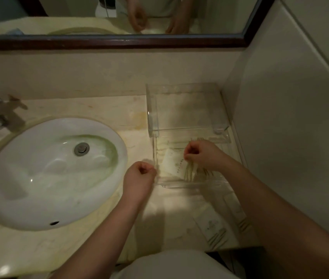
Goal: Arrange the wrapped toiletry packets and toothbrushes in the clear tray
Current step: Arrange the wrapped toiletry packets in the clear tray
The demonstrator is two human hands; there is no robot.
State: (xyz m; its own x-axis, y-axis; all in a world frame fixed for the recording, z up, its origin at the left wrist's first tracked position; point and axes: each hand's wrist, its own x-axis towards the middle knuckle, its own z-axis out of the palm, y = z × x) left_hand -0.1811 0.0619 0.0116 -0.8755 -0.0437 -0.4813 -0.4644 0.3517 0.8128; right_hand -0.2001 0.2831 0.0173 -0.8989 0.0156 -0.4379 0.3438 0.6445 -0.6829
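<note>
Head cam: 1 clear tray (191,183) sat at counter's (79,248) rt end, 1 white packet (172,165) inside. Rt hand (201,155) curled, pinched its edge. L hand (139,175) fisted at tray's left wall; grip unclear. 2 more packets (213,228) on marble. 1 sink (39,178), mirror (119,42).

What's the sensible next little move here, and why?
Probably lower the right hand and release its slim wrapped items beside the white packet: they hang inside the clear tray, whose left wall the left hand appears to pinch.
</note>
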